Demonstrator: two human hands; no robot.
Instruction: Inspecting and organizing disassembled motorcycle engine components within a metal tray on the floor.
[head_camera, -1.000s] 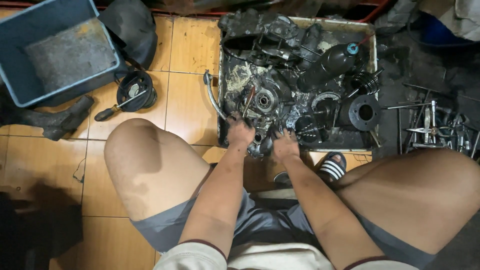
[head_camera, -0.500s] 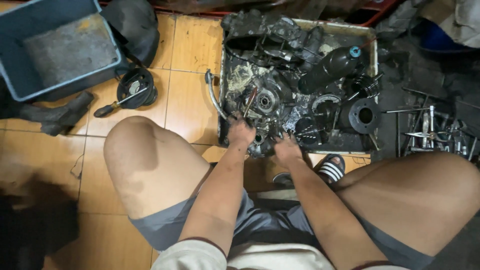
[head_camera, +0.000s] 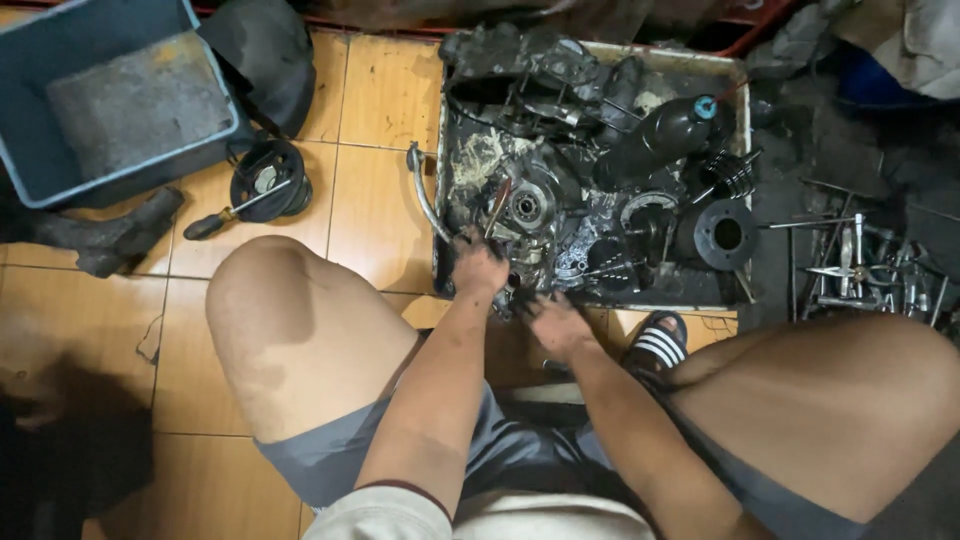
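Note:
A metal tray (head_camera: 440, 150) on the floor holds several black, greasy engine parts, with a round engine casing (head_camera: 528, 208) near its front left. My left hand (head_camera: 478, 264), smeared with grease, rests curled on the parts at the tray's front left corner, just below a red-handled tool (head_camera: 497, 206). Its fingers are buried among the parts. My right hand (head_camera: 552, 318) lies at the tray's front rim, its fingers spread and pointing toward a small dark part beside my left hand.
A grey plastic bin (head_camera: 120, 100) stands at the back left, with a round black part and a screwdriver (head_camera: 262, 190) beside it. A black bottle with a blue cap (head_camera: 668, 132) lies in the tray. Metal tools (head_camera: 860, 265) lie at right. My knees flank the tray.
My right hand has drawn back from the parts to the tray's front rim. My left hand has stayed at the front left corner.

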